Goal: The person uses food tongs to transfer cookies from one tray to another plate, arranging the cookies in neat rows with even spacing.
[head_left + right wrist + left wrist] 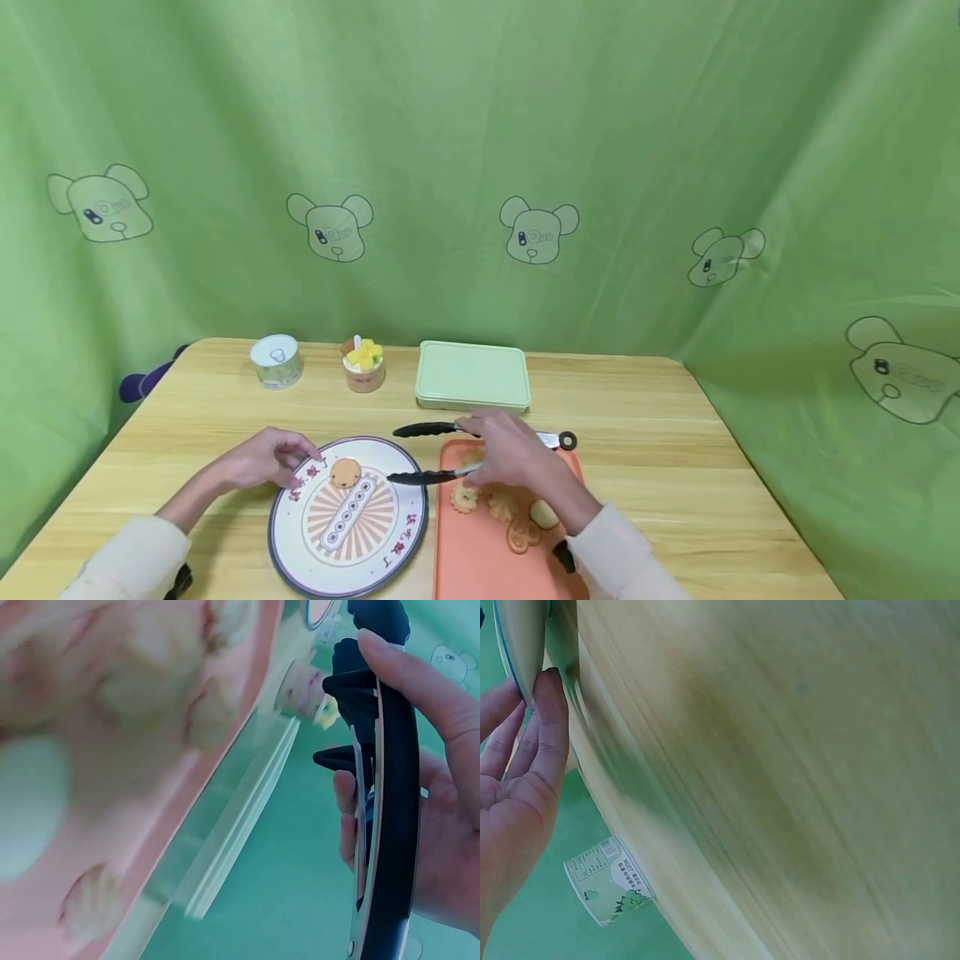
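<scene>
My left hand (pixel 272 460) pinches the upper left rim of a round white plate (pixel 288 533) with a dark blue edge. In the left wrist view the thumb and fingers (pixel 551 724) lie on either side of that rim. One round cookie (pixel 346 473) lies on the plate's upper part. My right hand (pixel 504 450) grips black and silver tongs (pixel 427 477), also seen close up in the right wrist view. The tongs' arms stand apart, with nothing between the tips. Their tips point left, toward the plate, from above an orange tray (pixel 480 575). Several cookies (pixel 522 535) lie on the tray.
Behind the tray sits a pale green lidded box (pixel 472 375). A small cup with yellow topping (pixel 364 367) and a green and white can (pixel 276 362) stand at the back left. Green curtain (pixel 435 167) hangs behind the wooden table (pixel 675 475).
</scene>
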The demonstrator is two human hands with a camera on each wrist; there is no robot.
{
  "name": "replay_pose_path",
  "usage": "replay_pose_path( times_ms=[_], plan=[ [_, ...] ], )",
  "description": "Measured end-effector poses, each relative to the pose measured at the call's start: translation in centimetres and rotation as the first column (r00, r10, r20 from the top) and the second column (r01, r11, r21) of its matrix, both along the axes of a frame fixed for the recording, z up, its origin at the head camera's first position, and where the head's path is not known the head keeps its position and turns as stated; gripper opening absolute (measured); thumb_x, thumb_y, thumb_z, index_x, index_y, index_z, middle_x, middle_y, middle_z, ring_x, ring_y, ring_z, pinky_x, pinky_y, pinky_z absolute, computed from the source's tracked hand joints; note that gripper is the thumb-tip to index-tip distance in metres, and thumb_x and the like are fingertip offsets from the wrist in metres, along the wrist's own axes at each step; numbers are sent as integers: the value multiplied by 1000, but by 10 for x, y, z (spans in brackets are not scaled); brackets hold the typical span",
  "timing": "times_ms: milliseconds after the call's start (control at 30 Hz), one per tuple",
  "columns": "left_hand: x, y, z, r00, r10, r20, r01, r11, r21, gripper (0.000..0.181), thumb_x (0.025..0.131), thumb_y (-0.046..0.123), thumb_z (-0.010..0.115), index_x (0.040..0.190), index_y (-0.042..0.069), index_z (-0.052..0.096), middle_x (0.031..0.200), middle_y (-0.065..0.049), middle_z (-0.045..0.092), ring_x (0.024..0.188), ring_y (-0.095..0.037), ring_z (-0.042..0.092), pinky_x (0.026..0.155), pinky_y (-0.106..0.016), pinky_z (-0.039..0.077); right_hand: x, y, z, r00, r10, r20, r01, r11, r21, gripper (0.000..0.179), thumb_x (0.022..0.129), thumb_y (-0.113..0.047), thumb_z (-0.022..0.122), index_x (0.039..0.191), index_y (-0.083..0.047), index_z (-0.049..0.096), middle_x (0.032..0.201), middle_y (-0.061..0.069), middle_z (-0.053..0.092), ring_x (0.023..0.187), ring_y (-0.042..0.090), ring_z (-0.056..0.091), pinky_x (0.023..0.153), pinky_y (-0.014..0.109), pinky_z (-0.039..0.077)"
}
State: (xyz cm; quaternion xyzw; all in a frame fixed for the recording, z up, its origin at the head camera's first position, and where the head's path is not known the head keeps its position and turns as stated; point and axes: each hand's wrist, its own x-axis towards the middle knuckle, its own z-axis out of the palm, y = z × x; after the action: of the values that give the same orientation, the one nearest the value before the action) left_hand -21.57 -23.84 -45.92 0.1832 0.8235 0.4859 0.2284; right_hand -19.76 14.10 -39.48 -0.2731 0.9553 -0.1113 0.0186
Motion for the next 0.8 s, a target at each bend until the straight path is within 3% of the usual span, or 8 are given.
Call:
replay_pose_path(
  times_ms=[467, 800],
  plan=[
    [1, 1, 0, 1000, 2, 21, -2, 1000, 7, 46, 67, -6, 72, 111, -6, 61, 107, -23, 66, 94, -28, 65, 79, -30, 57, 21, 52, -4, 998, -46, 33, 47, 999, -8, 80, 59, -33, 87, 129, -6, 57, 121, 14, 63, 110, 33, 59, 94, 46, 51],
    [0, 0, 1, 1000, 1, 3, -1, 1000, -6, 45, 67, -5, 72, 111, -5, 62, 110, -24, 65, 96, -29, 65, 82, -35, 57, 32, 73, -11, 1000, -13, 7, 13, 1000, 11, 76, 61, -37, 86, 125, -4, 60, 120, 13, 65, 111, 36, 59, 95, 49, 50]
  ],
)
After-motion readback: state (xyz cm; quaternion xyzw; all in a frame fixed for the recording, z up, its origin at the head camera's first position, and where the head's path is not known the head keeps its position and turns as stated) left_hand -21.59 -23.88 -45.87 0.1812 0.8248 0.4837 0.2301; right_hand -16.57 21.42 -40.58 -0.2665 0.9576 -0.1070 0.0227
